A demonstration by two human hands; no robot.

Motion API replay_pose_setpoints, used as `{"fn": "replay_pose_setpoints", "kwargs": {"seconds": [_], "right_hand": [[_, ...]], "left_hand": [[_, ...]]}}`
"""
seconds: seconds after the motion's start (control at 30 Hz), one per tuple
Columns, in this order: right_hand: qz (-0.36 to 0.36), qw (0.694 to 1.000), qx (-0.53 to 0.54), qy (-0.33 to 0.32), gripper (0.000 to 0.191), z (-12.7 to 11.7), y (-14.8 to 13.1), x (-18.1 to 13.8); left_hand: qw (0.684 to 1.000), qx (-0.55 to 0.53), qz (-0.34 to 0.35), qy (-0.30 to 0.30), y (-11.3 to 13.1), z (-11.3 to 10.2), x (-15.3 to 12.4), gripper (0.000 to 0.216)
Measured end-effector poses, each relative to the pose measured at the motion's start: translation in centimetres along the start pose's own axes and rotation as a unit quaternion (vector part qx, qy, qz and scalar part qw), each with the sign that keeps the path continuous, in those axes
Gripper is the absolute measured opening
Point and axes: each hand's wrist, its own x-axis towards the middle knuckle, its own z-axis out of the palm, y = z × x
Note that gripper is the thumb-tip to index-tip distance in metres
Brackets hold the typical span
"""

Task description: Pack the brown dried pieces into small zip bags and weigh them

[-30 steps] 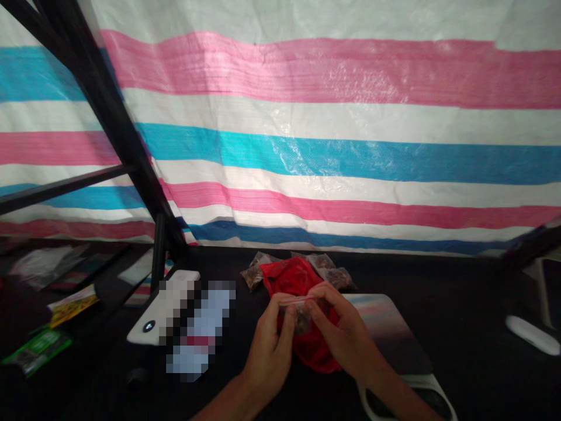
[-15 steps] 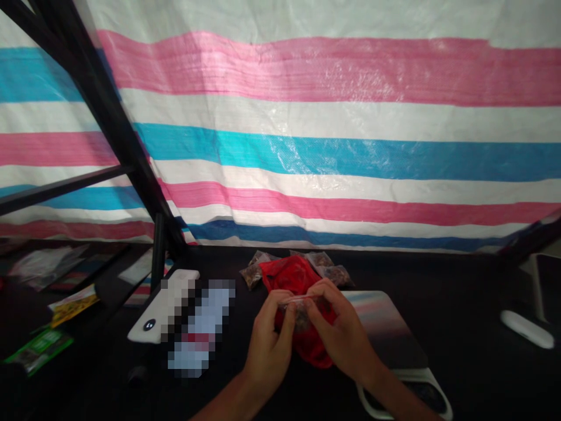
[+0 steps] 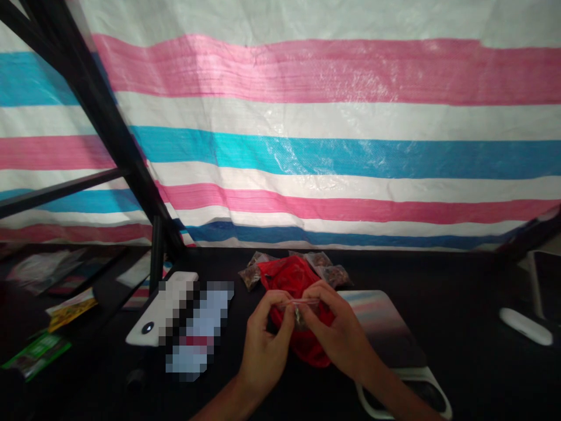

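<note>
Clear plastic bag (image 3: 300, 318) sits between left hand (image 3: 265, 339) and right hand (image 3: 340, 330), each pinching its top edge.

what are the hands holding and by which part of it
A small clear bag, its top edge pinched between thumb and fingers of both the left hand and the right hand.

Clear plastic pouch (image 3: 299, 317), wrinkled red bag (image 3: 289, 273), glossy woven-plastic striped sheet (image 3: 333, 155), matt black tabletop (image 3: 464, 304)
</note>
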Motion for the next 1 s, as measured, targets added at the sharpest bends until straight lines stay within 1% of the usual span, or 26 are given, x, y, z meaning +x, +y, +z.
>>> {"fn": "replay_pose_setpoints", "kwargs": {"seconds": [0.1, 0.23, 0.37, 0.47, 0.7, 1.0], "right_hand": [[0.011, 1.0, 0.013, -0.011, 0.014, -0.1, 0.0, 0.0], [0.039, 0.998, 0.042, -0.023, 0.015, 0.0, 0.2, 0.1], [0.063, 0.996, 0.056, -0.021, 0.017, 0.0, 0.3, 0.3], [0.066, 0.996, 0.054, -0.013, 0.016, 0.0, 0.3, 0.3], [0.07, 0.997, 0.033, -0.004, 0.022, 0.0, 0.3, 0.2], [0.066, 0.997, 0.031, 0.001, 0.018, 0.1, 0.8, 0.5]], "left_hand": [[1.0, -0.005, -0.006, -0.006, 0.0, 0.1, 0.0, 0.016], [0.998, -0.027, -0.052, 0.004, -0.6, 0.0, 0.0, 0.019], [0.996, -0.042, -0.082, 0.011, -0.9, -0.1, 0.2, 0.022], [0.994, -0.047, -0.094, 0.01, -0.8, -0.1, 0.3, 0.024], [0.993, -0.06, -0.104, -0.013, -0.8, -0.1, 0.1, 0.026], [0.995, -0.043, -0.095, -0.004, -1.3, -0.1, 0.4, 0.026]]}}
